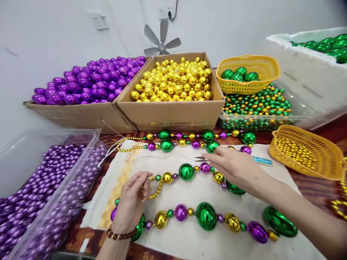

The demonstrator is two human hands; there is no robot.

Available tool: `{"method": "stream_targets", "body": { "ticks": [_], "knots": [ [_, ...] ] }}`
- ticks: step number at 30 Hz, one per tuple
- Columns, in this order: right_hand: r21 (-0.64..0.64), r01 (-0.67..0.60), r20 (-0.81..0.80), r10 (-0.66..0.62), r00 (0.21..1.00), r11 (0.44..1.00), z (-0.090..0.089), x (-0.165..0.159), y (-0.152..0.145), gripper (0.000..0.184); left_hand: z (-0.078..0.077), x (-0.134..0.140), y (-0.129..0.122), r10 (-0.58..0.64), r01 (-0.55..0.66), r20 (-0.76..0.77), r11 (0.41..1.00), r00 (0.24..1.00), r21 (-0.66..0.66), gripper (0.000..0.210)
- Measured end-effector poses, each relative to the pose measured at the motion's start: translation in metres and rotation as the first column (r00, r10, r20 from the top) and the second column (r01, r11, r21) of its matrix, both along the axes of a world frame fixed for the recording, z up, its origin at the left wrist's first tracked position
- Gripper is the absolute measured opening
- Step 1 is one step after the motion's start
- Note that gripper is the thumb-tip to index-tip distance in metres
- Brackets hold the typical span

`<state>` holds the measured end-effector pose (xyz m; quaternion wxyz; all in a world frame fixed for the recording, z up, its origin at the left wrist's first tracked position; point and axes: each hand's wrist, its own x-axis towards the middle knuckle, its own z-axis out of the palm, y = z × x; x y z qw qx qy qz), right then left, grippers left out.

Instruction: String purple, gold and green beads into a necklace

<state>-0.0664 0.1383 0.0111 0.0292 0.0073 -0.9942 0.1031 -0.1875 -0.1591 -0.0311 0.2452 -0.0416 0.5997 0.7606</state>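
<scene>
My left hand (135,193) pinches one end of a bead strand, by a run of small gold beads (155,196). From there the strand's larger beads, such as a green ball (186,171) and a purple one (204,167), arch across the white cloth (187,196) and pass beneath my right forearm. My right hand (230,162) is closed round small scissors (201,159), their two dark blades pointing left; the handles are hidden. A thin needle-like line lies just beyond the tips. Nearer me, the strand with a big green ball (206,216) runs across the cloth.
Behind the cloth lie more strands (166,145). Cardboard boxes hold purple balls (89,81) and gold balls (173,81). Yellow baskets (322,173) (248,86) stand right, by a tub of mixed beads (255,103). A clear bin of purple beads (51,180) sits left; a blue packet (262,161) lies right.
</scene>
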Motion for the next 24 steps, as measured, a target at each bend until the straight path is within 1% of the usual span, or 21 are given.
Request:
{"method": "stream_targets", "body": {
  "ticks": [2,4,6,9,14,18,21,23,24],
  "knots": [
    [-0.021,-0.159,-0.001,0.159,0.987,0.987,-0.002,-0.043,-0.021,0.029,0.0,-0.002,-0.001,0.022,-0.022,0.003,1.0,1.0,0.012,0.019],
    [-0.035,-0.267,0.016,0.268,0.963,0.963,-0.009,-0.076,-0.035,0.025,-0.001,-0.004,-0.002,0.033,-0.033,0.008,0.999,0.999,0.021,0.019],
    [-0.071,-0.339,0.046,0.342,0.939,0.938,-0.017,-0.098,-0.043,0.021,-0.001,-0.005,-0.002,0.033,-0.033,0.018,0.999,0.999,0.023,0.019],
    [-0.114,-0.385,0.078,0.394,0.916,0.916,-0.028,-0.116,-0.049,0.017,-0.001,-0.007,-0.002,0.028,-0.029,0.03,0.999,0.999,0.027,0.018],
    [-0.139,-0.409,0.078,0.421,0.904,0.902,-0.037,-0.121,-0.058,0.015,-0.001,-0.007,0.0,0.024,-0.025,0.026,1.0,0.999,0.015,0.019],
    [-0.166,-0.392,0.072,0.407,0.91,0.905,-0.042,-0.121,-0.07,0.017,-0.002,-0.006,-0.001,0.021,-0.021,0.018,1.0,1.0,0.011,0.019],
    [-0.185,-0.329,0.058,0.345,0.937,0.926,-0.044,-0.122,-0.071,0.019,-0.002,-0.007,-0.002,0.013,-0.013,0.013,1.0,1.0,0.003,0.018],
    [-0.193,-0.248,0.043,0.261,0.964,0.949,-0.042,-0.117,-0.059,0.021,-0.002,-0.007,-0.002,0.012,-0.012,0.007,1.0,1.0,-0.002,0.018],
    [-0.195,-0.199,0.035,0.21,0.977,0.96,-0.04,-0.109,-0.049,0.022,-0.002,-0.007,-0.002,0.012,-0.012,0.004,1.0,1.0,-0.007,0.018]
  ]
}}
